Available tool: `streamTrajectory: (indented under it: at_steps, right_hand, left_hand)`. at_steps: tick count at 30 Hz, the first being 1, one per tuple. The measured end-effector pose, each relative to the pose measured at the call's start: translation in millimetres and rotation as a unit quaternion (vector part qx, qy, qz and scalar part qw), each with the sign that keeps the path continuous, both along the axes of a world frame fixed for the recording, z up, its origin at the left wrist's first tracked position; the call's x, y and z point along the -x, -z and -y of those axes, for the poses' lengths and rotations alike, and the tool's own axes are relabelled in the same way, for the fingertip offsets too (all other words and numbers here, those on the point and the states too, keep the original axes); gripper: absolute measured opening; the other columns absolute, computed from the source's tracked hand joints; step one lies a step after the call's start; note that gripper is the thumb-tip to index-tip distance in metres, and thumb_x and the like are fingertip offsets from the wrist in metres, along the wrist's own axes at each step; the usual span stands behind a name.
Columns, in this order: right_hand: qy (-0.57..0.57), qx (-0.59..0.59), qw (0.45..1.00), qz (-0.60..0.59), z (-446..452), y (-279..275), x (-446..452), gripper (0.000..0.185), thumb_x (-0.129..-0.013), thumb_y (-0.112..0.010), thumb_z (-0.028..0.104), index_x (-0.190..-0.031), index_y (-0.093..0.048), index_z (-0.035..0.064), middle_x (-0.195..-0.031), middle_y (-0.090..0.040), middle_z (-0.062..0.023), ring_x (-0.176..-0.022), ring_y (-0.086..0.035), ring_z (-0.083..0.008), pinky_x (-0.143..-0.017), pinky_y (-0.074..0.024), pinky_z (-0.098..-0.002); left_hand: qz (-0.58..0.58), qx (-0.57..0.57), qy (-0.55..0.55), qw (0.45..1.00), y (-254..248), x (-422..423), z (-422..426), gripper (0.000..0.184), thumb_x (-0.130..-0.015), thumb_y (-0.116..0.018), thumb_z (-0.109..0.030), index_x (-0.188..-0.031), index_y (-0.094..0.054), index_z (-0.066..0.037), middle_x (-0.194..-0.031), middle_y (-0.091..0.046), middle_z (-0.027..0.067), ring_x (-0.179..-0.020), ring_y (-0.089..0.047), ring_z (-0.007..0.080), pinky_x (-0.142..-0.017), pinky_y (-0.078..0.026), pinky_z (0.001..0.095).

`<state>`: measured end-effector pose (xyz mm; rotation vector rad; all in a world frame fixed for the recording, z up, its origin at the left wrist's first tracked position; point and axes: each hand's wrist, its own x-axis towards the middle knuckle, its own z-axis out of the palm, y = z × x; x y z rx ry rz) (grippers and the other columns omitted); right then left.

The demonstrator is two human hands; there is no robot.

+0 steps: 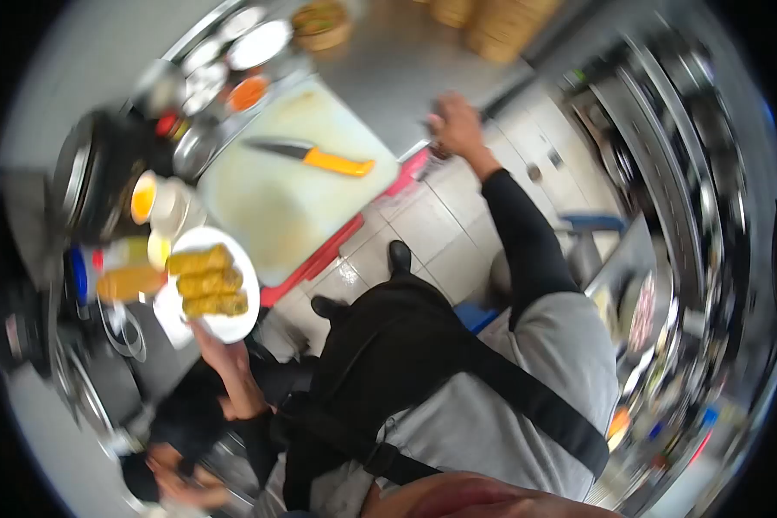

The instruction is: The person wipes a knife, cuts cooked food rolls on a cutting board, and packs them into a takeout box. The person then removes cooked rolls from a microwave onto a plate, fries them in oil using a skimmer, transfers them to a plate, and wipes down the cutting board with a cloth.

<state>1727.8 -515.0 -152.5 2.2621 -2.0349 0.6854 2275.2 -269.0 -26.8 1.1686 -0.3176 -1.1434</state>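
My left hand [223, 350] grips the near edge of a white plate [207, 238], its fingers partly hidden underneath. Several yellow-brown rolls [207, 283] lie side by side on the plate. My right hand [457, 125] is stretched forward over the edge of the steel counter [388, 78]; motion blurs its fingers, and I cannot make out anything in it. Between the hands, a knife [337, 162] with a yellow handle rests on a large white cutting board [345, 129], touched by neither hand.
Small bowls, an orange-filled container [249, 92] and a basket [321, 24] stand behind the board. White cups [174, 207] and a sauce bottle [129, 283] are beside the plate. Another person's hands [181, 479] show at lower left. Shelving [665, 147] lines the right, across a tiled floor.
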Motion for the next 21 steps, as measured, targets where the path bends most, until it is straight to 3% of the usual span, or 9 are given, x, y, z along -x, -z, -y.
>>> streamTrajectory:
  at_steps: [2,3,6,9,11,12,15,18,21]
  right_hand:
    - [-0.045,0.042,0.998,0.011,32,38,53,0.048,-0.093,-0.061,0.036,-0.131,-0.058,0.0073,-0.144,-0.049,-0.0224,-0.135,-0.044,-0.0369,-0.111,-0.0331,-0.0512]
    - [-0.109,0.128,0.948,-0.269,40,65,98,0.038,-0.093,-0.063,0.027,-0.128,-0.062,0.0122,-0.145,-0.049,-0.0203,-0.135,-0.045,-0.0345,-0.112,-0.0308,-0.0506]
    - [-0.241,-0.161,0.933,-0.213,62,48,201,0.043,-0.091,-0.061,0.039,-0.120,-0.065,0.0082,-0.119,-0.061,-0.0163,-0.109,-0.058,-0.0291,-0.091,-0.0447,-0.0450]
    - [-0.301,-0.566,0.760,-0.109,48,25,297,0.053,-0.089,-0.058,0.051,-0.112,-0.068,0.0042,-0.093,-0.074,-0.0123,-0.082,-0.071,-0.0236,-0.071,-0.0586,-0.0394]
    - [0.236,-0.669,0.697,0.100,26,24,235,0.036,-0.078,-0.074,0.036,-0.093,-0.066,0.0037,-0.083,-0.070,-0.0132,-0.076,-0.069,-0.0271,-0.068,-0.0582,-0.0455]
    - [0.221,-0.765,0.599,0.082,15,38,215,0.042,-0.081,-0.076,0.041,-0.097,-0.065,0.0038,-0.089,-0.069,-0.0164,-0.081,-0.069,-0.0292,-0.069,-0.0579,-0.0455]
    - [-0.042,-0.870,0.476,-0.122,-42,115,128,0.056,-0.091,-0.061,0.061,-0.095,-0.068,0.0059,-0.083,-0.070,-0.0118,-0.077,-0.069,-0.0244,-0.069,-0.0568,-0.0401]
    - [-0.421,-0.591,0.554,-0.408,-89,1,-101,0.036,-0.088,-0.066,0.039,-0.095,-0.067,0.0042,-0.080,-0.070,-0.0154,-0.075,-0.068,-0.0276,-0.078,-0.0525,-0.0418]
    - [-0.517,-0.528,0.673,-0.038,-86,-40,-240,0.029,-0.091,-0.063,0.033,-0.101,-0.065,0.0056,-0.092,-0.068,-0.0194,-0.090,-0.067,-0.0340,-0.080,-0.0511,-0.0435]
  left_hand:
    - [-0.001,-0.013,-0.038,0.999,4,8,-9,0.053,-0.106,-0.041,-0.038,-0.148,-0.037,-0.005,-0.144,-0.051,0.0121,-0.129,-0.053,0.0291,-0.110,-0.042,0.0449]
    - [-0.026,-0.033,-0.061,0.997,11,7,-18,0.051,-0.106,-0.042,-0.036,-0.146,-0.039,-0.003,-0.142,-0.053,0.0133,-0.128,-0.054,0.0300,-0.110,-0.042,0.0439]
    - [-0.091,-0.009,-0.124,0.988,-2,29,-31,0.049,-0.107,-0.042,-0.037,-0.138,-0.047,0.000,-0.135,-0.058,0.0132,-0.121,-0.059,0.0245,-0.106,-0.045,0.0389]
    - [-0.115,-0.009,-0.147,0.982,3,37,-53,0.052,-0.106,-0.043,-0.041,-0.137,-0.047,0.000,-0.130,-0.061,0.0136,-0.114,-0.064,0.0256,-0.103,-0.048,0.0400]
    - [-0.126,-0.024,-0.195,0.972,17,36,-72,0.054,-0.106,-0.042,-0.043,-0.137,-0.046,0.001,-0.130,-0.061,0.0152,-0.113,-0.065,0.0266,-0.102,-0.049,0.0404]
    - [-0.121,-0.020,-0.218,0.968,24,35,-85,0.054,-0.106,-0.042,-0.043,-0.137,-0.046,0.002,-0.130,-0.061,0.0154,-0.113,-0.064,0.0266,-0.102,-0.049,0.0401]
    - [-0.098,-0.022,-0.258,0.961,44,33,-115,0.056,-0.106,-0.041,-0.044,-0.137,-0.046,0.003,-0.131,-0.060,0.0156,-0.116,-0.062,0.0258,-0.102,-0.048,0.0389]
    - [-0.075,-0.033,-0.295,0.952,57,31,-138,0.057,-0.106,-0.041,-0.044,-0.137,-0.045,0.003,-0.132,-0.059,0.0153,-0.120,-0.060,0.0242,-0.103,-0.047,0.0378]
    - [-0.071,-0.055,-0.330,0.940,55,12,-169,0.057,-0.106,-0.040,-0.044,-0.138,-0.045,0.003,-0.133,-0.058,0.0155,-0.119,-0.061,0.0239,-0.103,-0.047,0.0382]
